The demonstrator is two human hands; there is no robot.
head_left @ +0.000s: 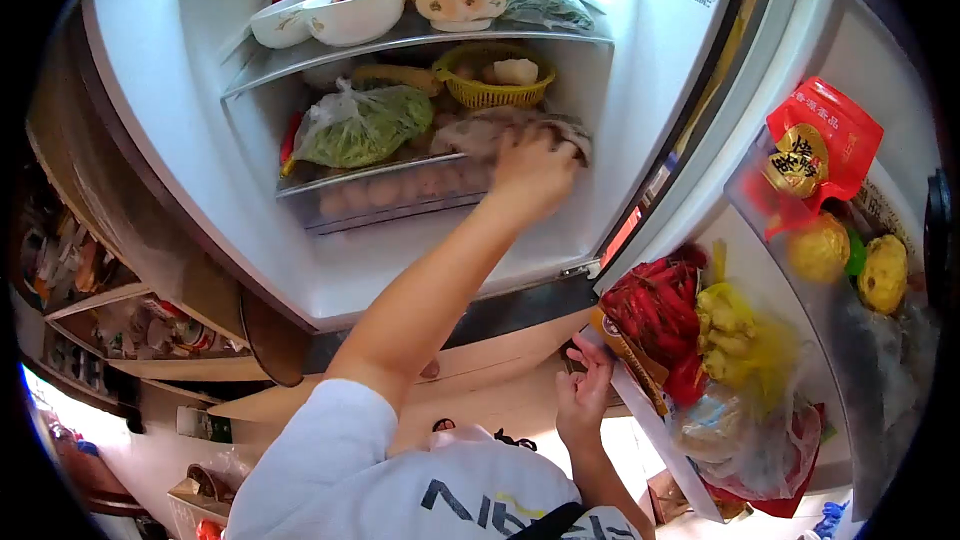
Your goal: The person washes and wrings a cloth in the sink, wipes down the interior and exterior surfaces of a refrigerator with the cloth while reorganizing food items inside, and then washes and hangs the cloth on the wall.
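Note:
One arm reaches into the open fridge, and its hand, my left hand (pixel 535 172), lies over a clouded plastic bag (pixel 480 135) at the right of the lower shelf. Its fingers are bent onto the bag; the fingertips are partly hidden. Beside the bag sits a clear bag of green vegetables (pixel 370 125), and behind it a yellow basket (pixel 495 92) with pale food. Eggs (pixel 385 192) show in the drawer below. Lower down, my right hand (pixel 585 395) is beside the fridge door's lower bin, fingers curled, with nothing visible in it.
Bowls (pixel 355 15) stand on the upper shelf. The open door at right holds a red packet (pixel 825 140), red chillies (pixel 655 305) and a yellow bag (pixel 735 335). A wooden shelf unit (pixel 150 325) with small items is at left.

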